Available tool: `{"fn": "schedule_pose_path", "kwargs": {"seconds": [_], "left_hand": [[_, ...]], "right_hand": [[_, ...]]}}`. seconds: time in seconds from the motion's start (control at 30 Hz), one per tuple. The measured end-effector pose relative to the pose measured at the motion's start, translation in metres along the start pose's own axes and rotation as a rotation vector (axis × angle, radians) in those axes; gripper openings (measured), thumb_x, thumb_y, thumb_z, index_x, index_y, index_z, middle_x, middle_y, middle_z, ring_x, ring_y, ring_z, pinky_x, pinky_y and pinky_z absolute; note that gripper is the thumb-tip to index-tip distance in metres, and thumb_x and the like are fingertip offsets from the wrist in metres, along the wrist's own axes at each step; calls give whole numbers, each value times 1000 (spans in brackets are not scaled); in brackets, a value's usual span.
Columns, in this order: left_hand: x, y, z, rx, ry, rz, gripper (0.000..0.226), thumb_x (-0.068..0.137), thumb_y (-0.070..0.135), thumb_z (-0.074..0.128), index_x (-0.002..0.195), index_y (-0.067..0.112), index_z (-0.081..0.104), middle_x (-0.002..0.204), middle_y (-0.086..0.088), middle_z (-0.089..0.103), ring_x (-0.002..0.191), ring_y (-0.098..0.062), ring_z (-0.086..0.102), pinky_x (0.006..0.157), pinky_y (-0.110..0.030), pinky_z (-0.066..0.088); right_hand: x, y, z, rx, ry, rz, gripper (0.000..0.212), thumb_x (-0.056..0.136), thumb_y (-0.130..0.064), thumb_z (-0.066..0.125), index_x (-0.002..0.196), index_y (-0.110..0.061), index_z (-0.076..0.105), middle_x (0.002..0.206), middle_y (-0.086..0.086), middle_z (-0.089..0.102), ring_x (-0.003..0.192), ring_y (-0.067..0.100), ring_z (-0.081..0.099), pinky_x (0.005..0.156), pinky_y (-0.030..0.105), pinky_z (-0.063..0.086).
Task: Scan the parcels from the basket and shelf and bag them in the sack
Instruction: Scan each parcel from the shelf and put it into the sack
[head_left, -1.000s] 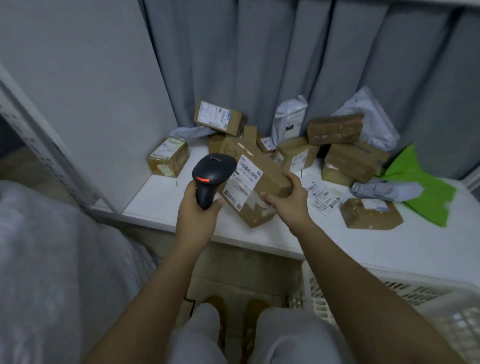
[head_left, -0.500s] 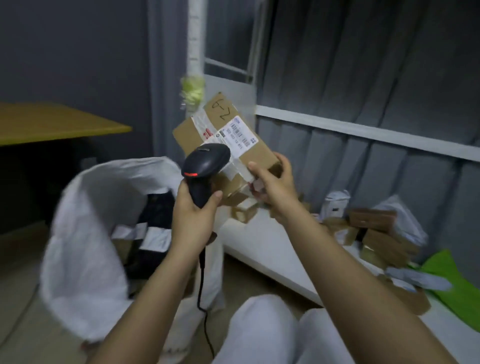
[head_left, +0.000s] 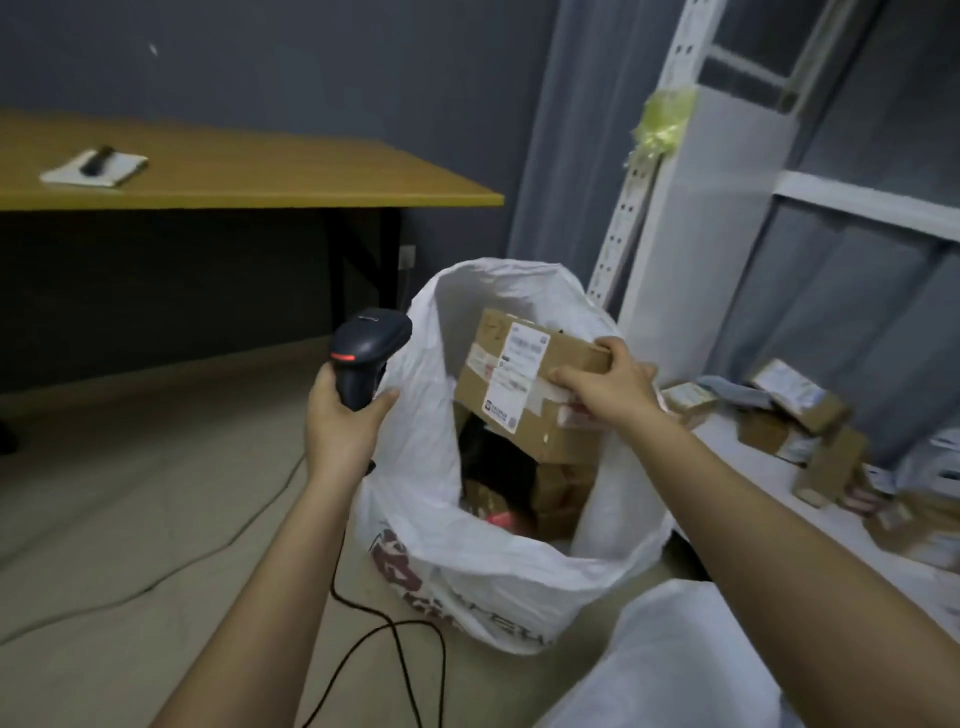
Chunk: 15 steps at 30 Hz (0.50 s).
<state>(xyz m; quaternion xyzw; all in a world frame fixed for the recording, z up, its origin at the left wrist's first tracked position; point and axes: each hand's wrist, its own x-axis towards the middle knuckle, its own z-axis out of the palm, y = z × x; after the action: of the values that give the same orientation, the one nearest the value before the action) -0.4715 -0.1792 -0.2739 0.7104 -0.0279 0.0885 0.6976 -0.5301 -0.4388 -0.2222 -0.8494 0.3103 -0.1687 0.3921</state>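
Note:
My right hand (head_left: 610, 387) grips a brown cardboard parcel (head_left: 519, 387) with white labels by its right end, holding it in the mouth of the white sack (head_left: 467, 566). The sack stands open on the floor and holds several other parcels and something black lower down. To the sack's left, my left hand (head_left: 345, 426) grips the black barcode scanner (head_left: 366, 353) by its handle, head up, with a red stripe showing. More brown parcels (head_left: 810, 415) lie blurred on the white shelf (head_left: 753, 483) at the right.
A wooden table (head_left: 249, 176) with a notepad (head_left: 93, 169) stands at the back left. The scanner's black cable (head_left: 395, 639) trails over the floor by the sack. A white shelf upright (head_left: 631, 171) rises behind the sack. My knee (head_left: 675, 665) is at the bottom right.
My view swung left from the shelf to the sack. My right hand carried the parcel down from chest height into the sack's mouth. My left hand kept hold of the scanner.

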Motion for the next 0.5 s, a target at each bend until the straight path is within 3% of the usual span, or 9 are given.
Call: {"fn": "schedule_pose_path", "kwargs": {"seconds": [0.1, 0.2, 0.27, 0.37, 0.43, 0.5], "left_hand": [[22, -34, 8, 33, 15, -96, 45, 77, 27, 78, 111, 39, 51, 100, 16, 63, 93, -16, 62, 81, -52, 55], [41, -61, 20, 77, -4, -117, 52, 78, 23, 78, 123, 26, 54, 112, 2, 64, 101, -22, 61, 88, -46, 52], [53, -73, 27, 83, -27, -152, 53, 78, 19, 77, 126, 23, 54, 113, 1, 64, 100, -20, 60, 83, -36, 50], [66, -86, 37, 68, -47, -232, 51, 80, 13, 74, 127, 20, 53, 107, -1, 65, 96, -23, 62, 64, -24, 45], [68, -87, 44, 49, -74, -264, 41, 80, 10, 72, 116, 20, 55, 97, -1, 65, 91, -25, 64, 66, -30, 51], [63, -80, 51, -6, -107, -267, 36, 81, 6, 71, 111, 19, 55, 90, 0, 63, 80, -22, 63, 70, -37, 54]], "right_hand": [[18, 26, 32, 102, -21, 114, 85, 56, -63, 75, 131, -42, 42, 138, 9, 42, 112, 32, 56, 90, 47, 55], [26, 50, 60, -241, -78, 71, 83, 84, -59, 60, 151, -27, 22, 155, 20, 15, 130, 43, 40, 104, 48, 42], [27, 57, 73, -537, -62, -72, 73, 95, -51, 49, 154, -26, 13, 159, 19, -1, 134, 43, 33, 105, 47, 40], [31, 57, 88, -803, -137, -371, 72, 95, -48, 49, 153, -38, 6, 160, 11, -14, 140, 40, 18, 106, 52, 38], [38, 60, 92, -950, -290, -472, 81, 87, -54, 57, 151, -39, 10, 158, 11, -13, 141, 41, 7, 109, 57, 30], [41, 61, 89, -1090, -376, -552, 81, 85, -49, 63, 150, -36, 15, 156, 15, -3, 137, 40, 13, 104, 51, 38]]}}
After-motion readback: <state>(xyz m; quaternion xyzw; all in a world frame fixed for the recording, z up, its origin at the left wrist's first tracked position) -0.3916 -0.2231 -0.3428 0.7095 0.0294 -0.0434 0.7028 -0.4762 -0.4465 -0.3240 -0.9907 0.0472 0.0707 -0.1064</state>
